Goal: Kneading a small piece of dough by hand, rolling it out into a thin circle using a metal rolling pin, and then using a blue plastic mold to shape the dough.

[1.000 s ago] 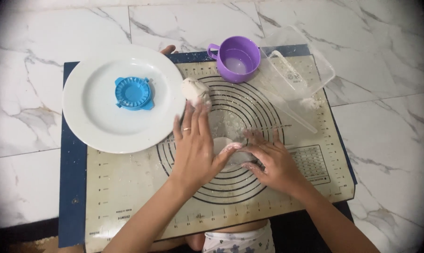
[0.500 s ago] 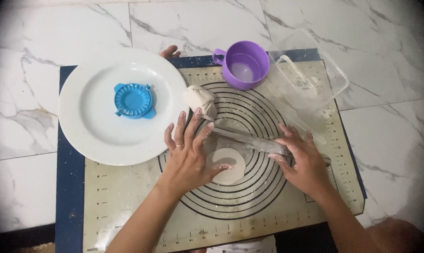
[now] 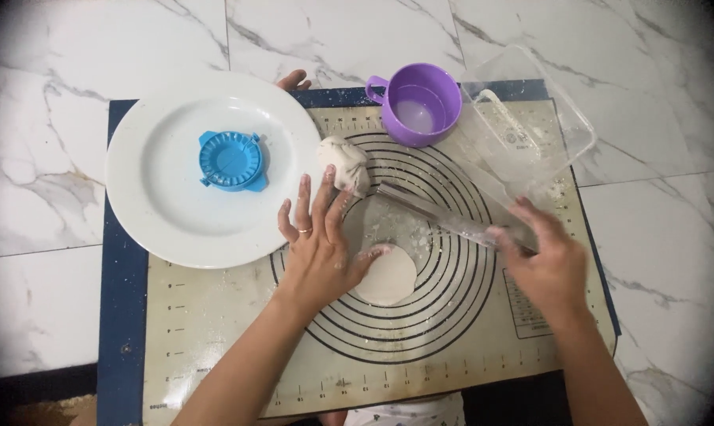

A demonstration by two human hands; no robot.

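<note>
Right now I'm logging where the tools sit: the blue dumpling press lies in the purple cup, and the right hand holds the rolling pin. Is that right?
Not quite. The head view shows the blue dumpling press lying on the white plate, not in the purple cup, which stands apart at the mat's top edge. The rest stands: the right hand holds the rolling pin.

- a white round plate [image 3: 175,229] is set on the left part of a baking mat [image 3: 215,347] printed with rings.
- a blue round dumpling press [image 3: 230,161] lies on the plate.
- a purple cup [image 3: 420,102] with a handle stands at the mat's far edge.
- a clear plastic box [image 3: 530,126], dusted with flour, is placed just beside the cup.
- white marbled floor tiles [image 3: 41,158] are seen around the mat.
</note>
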